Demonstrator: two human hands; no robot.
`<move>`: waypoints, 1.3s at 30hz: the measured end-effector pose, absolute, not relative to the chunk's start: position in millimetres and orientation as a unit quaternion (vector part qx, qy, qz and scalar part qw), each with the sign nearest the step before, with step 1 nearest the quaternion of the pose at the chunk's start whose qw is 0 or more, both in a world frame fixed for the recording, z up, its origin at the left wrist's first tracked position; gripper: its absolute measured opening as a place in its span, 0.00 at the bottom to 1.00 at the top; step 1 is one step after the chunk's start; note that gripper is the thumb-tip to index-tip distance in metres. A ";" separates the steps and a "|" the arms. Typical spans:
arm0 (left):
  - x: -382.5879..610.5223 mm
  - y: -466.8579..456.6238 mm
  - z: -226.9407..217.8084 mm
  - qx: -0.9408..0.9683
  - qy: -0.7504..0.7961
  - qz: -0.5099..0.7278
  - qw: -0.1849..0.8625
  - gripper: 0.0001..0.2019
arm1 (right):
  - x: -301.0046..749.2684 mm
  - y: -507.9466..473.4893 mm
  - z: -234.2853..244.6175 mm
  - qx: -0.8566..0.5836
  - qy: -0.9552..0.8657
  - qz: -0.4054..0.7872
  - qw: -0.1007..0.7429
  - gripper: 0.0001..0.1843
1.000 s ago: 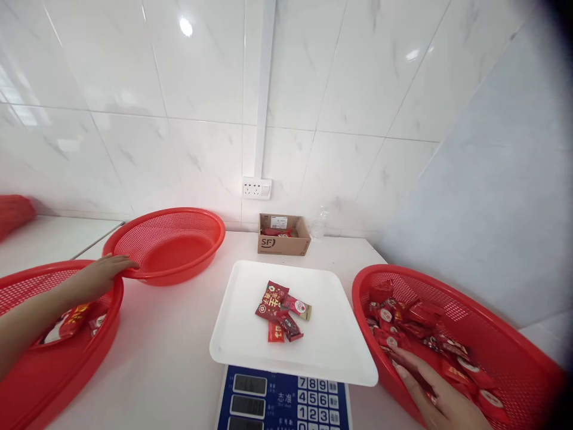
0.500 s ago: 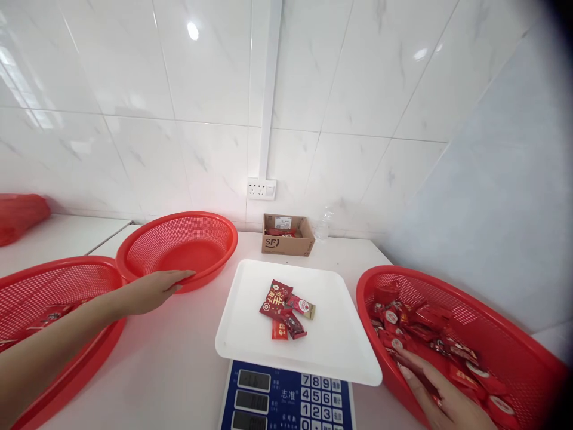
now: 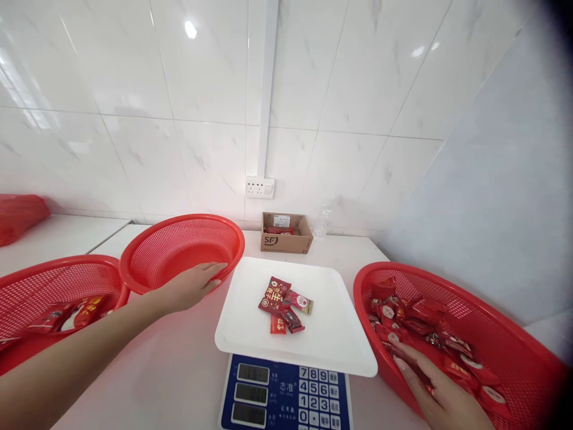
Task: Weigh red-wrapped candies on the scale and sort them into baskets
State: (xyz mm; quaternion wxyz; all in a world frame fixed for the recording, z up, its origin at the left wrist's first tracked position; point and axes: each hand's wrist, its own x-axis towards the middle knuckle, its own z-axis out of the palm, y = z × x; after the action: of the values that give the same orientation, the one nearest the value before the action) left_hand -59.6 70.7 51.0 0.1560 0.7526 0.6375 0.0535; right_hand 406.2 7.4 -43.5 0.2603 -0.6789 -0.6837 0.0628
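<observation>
My left hand [image 3: 194, 288] reaches to the front right rim of a red plastic basket [image 3: 134, 242] at the back, its fingers stretched out along the rim. The bottom of that basket shows bare red. My right hand [image 3: 436, 385] rests at the near edge of the right red basket [image 3: 501, 322], thumb and forefinger apart, beside red snack packets [image 3: 416, 319]; its lower part is out of view. Between the hands, a white tray [image 3: 242, 316] sits on a blue digital scale [image 3: 284, 394]. Several small red snack packets [image 3: 286, 304] lie in the tray's middle.
Another red basket [image 3: 107, 275] with snack packets stands at the left, partly behind my forearm. A small cardboard box [image 3: 286, 242] and a clear plastic bottle [image 3: 322, 224] stand by the tiled wall. A red bag [image 3: 22, 218] lies at the far left.
My left hand has moved right along the back basket's front rim, and that basket has shifted slightly right. My right hand stays nearly in place. The packets on the tray look the same.
</observation>
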 end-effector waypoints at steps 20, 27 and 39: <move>55.4 68.4 35.2 0.917 0.358 0.081 0.159 0.24 | 284.3 9.0 13.3 -0.501 -0.818 0.144 0.244 0.19; 53.3 58.5 18.1 0.909 0.388 0.101 0.114 0.27 | 248.0 31.4 9.2 -0.458 -0.846 0.148 0.232 0.17; 56.9 56.5 20.8 0.906 0.380 0.114 0.151 0.07 | 271.5 25.5 17.7 -0.528 -0.803 0.182 0.209 0.20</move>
State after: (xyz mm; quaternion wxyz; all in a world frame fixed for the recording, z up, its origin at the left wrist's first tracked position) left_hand 56.9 56.5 20.8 0.1506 0.9056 0.3798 0.1141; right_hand 271.5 25.5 17.7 0.2093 -0.5281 -0.8025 0.1824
